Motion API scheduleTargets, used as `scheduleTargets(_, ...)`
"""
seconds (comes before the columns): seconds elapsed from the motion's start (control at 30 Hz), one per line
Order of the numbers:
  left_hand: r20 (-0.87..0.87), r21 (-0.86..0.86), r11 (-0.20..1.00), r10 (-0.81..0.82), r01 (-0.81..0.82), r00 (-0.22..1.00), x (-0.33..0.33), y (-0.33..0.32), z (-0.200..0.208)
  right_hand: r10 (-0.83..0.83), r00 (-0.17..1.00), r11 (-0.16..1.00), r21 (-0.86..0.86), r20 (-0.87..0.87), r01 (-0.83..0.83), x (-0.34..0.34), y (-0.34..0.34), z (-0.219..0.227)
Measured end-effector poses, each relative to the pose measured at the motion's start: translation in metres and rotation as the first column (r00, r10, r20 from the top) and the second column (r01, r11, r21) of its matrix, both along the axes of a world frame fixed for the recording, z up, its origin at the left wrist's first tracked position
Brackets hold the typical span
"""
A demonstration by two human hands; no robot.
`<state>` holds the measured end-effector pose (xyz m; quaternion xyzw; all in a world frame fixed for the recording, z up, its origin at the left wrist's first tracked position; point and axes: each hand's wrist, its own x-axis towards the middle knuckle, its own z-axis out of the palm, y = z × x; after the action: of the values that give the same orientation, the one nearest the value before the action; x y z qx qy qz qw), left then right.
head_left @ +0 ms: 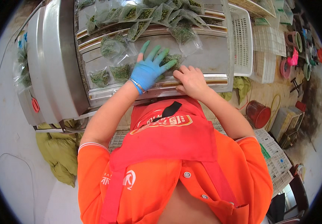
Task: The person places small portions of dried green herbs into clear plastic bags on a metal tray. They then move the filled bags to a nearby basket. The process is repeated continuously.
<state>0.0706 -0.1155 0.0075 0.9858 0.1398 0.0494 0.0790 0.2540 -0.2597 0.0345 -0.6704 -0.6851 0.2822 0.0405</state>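
Observation:
My left hand (148,72), in a blue glove with green-stained fingertips, is spread open over the front row of bags. Its outstretched thumb touches a clear plastic bag of small green pieces (174,59). Bare and partly curled, my right hand (192,81) is at that bag's near right edge, over the front metal bar (215,80). What lies between its fingers is hidden. Two more filled bags, a left one (100,77) and a middle one (121,71), lie left of the glove. Behind the hands are a bag (112,46) and another bag (183,34).
Several filled bags (146,14) crowd the back of the metal machine bed (209,46). A curved steel cover (62,56) rises at left, with red-handled scissors (35,105) beyond it. White plastic baskets (242,41) stand at right; a red bucket (258,114) is on the floor.

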Motion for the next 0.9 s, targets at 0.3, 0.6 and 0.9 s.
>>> scheduleTargets(0.3, -0.178, -0.04, 0.995, -0.1, 0.094, 0.979, 0.002, 0.011, 0.016, 0.041, 0.993, 0.951, 0.31, -0.112, -0.004, 0.01, -0.015, -0.02)
scheduleTargets(0.6, -0.03, -0.239, 0.957, 0.164, -0.166, 0.986, 0.008, -0.037, 0.049, -0.487, 0.837, 0.724, 0.42, -0.25, 0.547, 0.074, 0.032, -0.022)
scheduleTargets(0.9, -0.62, -0.727, -0.66, 0.512, -0.191, 0.594, 0.082, -0.024, 0.044, -0.736, 0.165, 0.558, -0.449, -0.657, 0.698, 0.099, 0.019, -0.005)
